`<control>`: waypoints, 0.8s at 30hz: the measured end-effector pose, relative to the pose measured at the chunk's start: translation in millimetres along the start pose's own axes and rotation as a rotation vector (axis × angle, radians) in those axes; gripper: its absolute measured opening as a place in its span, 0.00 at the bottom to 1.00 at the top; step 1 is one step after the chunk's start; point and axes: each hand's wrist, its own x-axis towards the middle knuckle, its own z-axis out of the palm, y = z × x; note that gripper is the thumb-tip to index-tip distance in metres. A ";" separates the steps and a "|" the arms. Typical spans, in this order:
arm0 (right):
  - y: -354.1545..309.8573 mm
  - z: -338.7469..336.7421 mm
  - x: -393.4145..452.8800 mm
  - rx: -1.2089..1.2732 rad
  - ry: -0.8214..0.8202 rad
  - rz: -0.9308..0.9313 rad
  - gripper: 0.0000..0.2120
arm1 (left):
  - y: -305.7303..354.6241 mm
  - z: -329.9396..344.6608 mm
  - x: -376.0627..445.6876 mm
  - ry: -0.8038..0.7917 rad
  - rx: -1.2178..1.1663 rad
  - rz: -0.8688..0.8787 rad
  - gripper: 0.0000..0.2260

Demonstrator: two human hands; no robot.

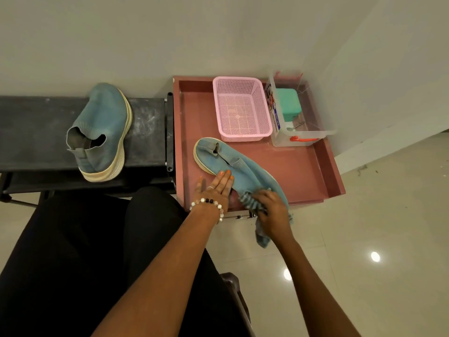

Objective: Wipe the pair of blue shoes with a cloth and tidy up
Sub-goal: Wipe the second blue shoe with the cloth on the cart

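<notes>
One blue slip-on shoe (233, 161) lies on the pink tray table (298, 166), heel toward the back, toe toward me. My left hand (216, 188) rests flat with straight fingers against the shoe's near side. My right hand (272, 212) grips a striped blue-grey cloth (261, 235) and presses it on the shoe's toe, which it hides. The second blue shoe (102, 130) lies tilted on its side on the black rack (31, 132) at the left, its cream sole facing right.
An empty pink basket (243, 110) and a clear plastic box (294, 117) holding a teal case stand at the back of the tray. A white wall runs behind. Glossy tiled floor (364, 227) spreads to the right. My black-clad lap (97, 251) fills the lower left.
</notes>
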 end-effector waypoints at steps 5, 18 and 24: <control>-1.3 -40.0 11.9 0.083 -0.106 0.034 0.14 | 0.7 -2.0 -4.7 0.036 -0.011 0.020 0.32; 11.6 -2.4 44.7 -0.012 -0.035 0.136 0.23 | 4.6 -4.3 -3.9 0.107 0.045 -0.122 0.32; -19.8 28.9 9.9 0.083 0.219 0.242 0.23 | -0.1 -6.0 -2.1 0.213 -0.008 -0.129 0.30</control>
